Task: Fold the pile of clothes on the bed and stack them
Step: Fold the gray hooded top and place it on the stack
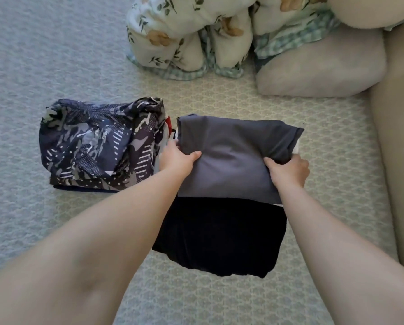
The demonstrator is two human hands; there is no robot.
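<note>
A folded grey garment (231,156) is held over the bed between both hands. My left hand (177,159) grips its left edge with the thumb on top. My right hand (290,170) grips its right edge, fingers curled under the cloth. Directly beneath and nearer to me lies a folded black garment (219,235). A bit of red and white cloth (170,130) shows at the grey garment's left side. To the left sits a crumpled dark camouflage-print garment (98,144).
The bed is covered by a pale patterned sheet (325,184). A rolled floral quilt with checked trim (196,36) lies at the back. A beige pillow (320,66) sits at the back right, and a beige padded edge (398,160) runs along the right.
</note>
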